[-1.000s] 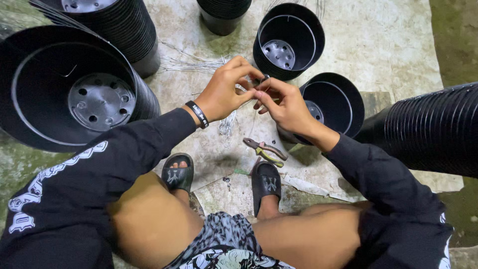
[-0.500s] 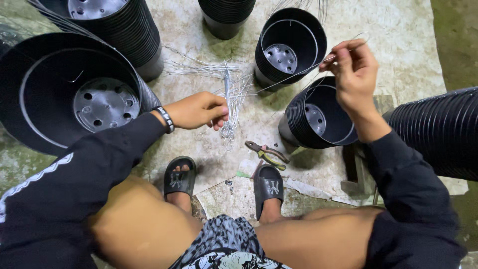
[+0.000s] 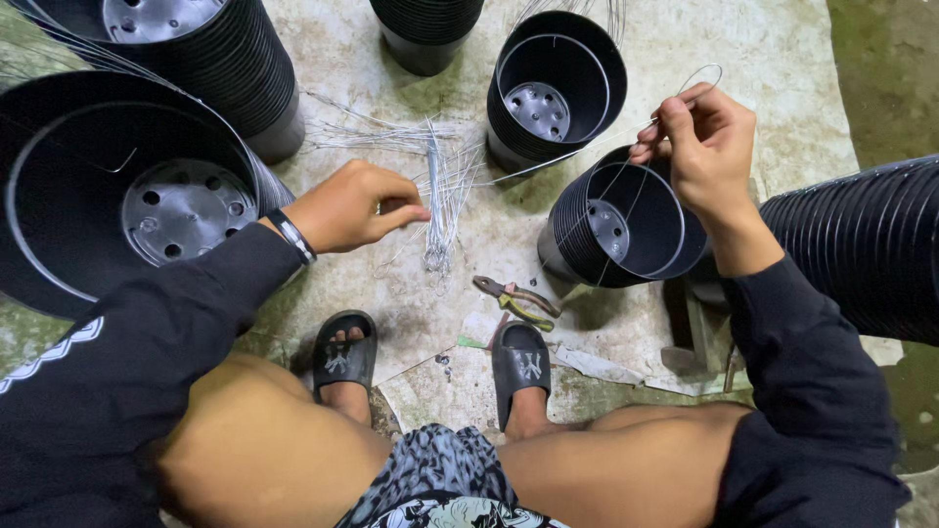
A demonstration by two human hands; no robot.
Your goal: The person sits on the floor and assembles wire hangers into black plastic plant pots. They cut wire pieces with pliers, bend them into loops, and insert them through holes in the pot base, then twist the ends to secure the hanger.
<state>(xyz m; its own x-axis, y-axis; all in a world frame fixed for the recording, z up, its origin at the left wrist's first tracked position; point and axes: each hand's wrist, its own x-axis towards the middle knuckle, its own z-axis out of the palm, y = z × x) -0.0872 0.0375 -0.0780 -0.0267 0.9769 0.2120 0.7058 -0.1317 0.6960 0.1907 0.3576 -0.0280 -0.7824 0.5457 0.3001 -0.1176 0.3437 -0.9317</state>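
My right hand is raised above a black plastic pot and pinches a thin wire that ends in a small loop; strands of it run down toward the pot's rim. My left hand is down on the concrete, its fingers closing on a bundle of cut grey wires lying on the floor. Pliers lie on the ground between the bundle and my sandalled feet.
A big black pot lies at the left, with a stack of pots behind it. Another pot stack and a further one stand at the top. A long stack lies on its side at the right.
Both hands were together twisting wire a second ago. The right hand has since lifted up and right with the wire; the left has dropped to the wire bundle.
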